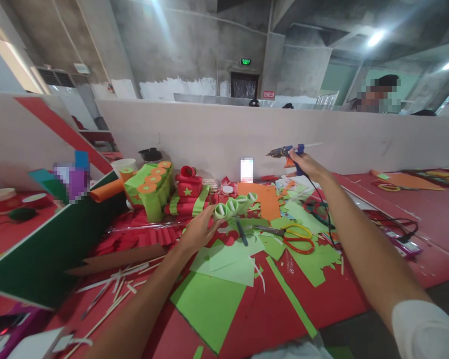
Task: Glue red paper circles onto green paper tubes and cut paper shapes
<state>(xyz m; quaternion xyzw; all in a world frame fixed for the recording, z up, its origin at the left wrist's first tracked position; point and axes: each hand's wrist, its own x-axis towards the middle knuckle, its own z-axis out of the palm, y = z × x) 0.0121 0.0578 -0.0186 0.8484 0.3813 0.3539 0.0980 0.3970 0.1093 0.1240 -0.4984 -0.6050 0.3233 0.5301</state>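
Observation:
My right hand (pixel 307 165) is raised above the back of the table, its fingers wrapped round the handle of a blue hot glue gun (pixel 283 151). The gun's nozzle points left, and its black cord hangs down to the table. My left hand (pixel 199 230) grips a row of light green paper rolls (pixel 235 205) joined side by side, their open ends facing me. Part of the rolls is hidden by my fingers. Just right of them lie scissors (pixel 298 238) with yellow and orange handles, on green paper scraps. Below are flat green sheets (pixel 213 304).
Green rolls topped with orange discs (pixel 154 179) and red rolls with a star (pixel 187 191) stand at the back left. A dark green board (pixel 56 249) leans there. Thin sticks (pixel 105 309) lie front left. An orange sheet (pixel 266 200) lies before a white partition (pixel 194 134); a person (pixel 377 97) is beyond.

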